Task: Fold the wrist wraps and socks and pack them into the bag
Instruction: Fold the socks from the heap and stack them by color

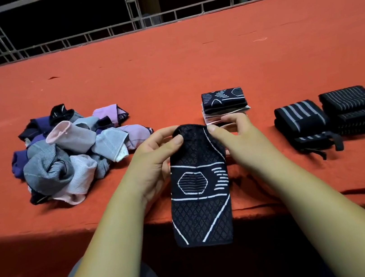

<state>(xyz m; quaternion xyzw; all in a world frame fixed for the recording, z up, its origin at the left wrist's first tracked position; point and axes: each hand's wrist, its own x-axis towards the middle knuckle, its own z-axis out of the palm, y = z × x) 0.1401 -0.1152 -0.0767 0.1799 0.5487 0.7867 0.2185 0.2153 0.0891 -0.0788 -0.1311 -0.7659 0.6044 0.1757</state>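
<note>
Two hands on one sock, and everything hangs from the fingertips. Far out to the left of the fingers sits the loose heap of grey, purple and pink socks, none of them folded. The left hand pinches the top left corner of the black knitted sock with white geometric lines, thumb pressed over the cloth. The right hand pinches the opposite corner, equally near.

The sock's long axis runs straight down from the fingers toward the lap, its lower end dangling past the near edge of the red cloth-covered table. So the fold, I'd judge, means bringing that low hem up to the fingers, or laying the sock flat first.

Just beyond the right fingers waits the folded stack of black and pale socks. Further right lie the black grey-striped wrist wraps, folded. No bag in sight.
</note>
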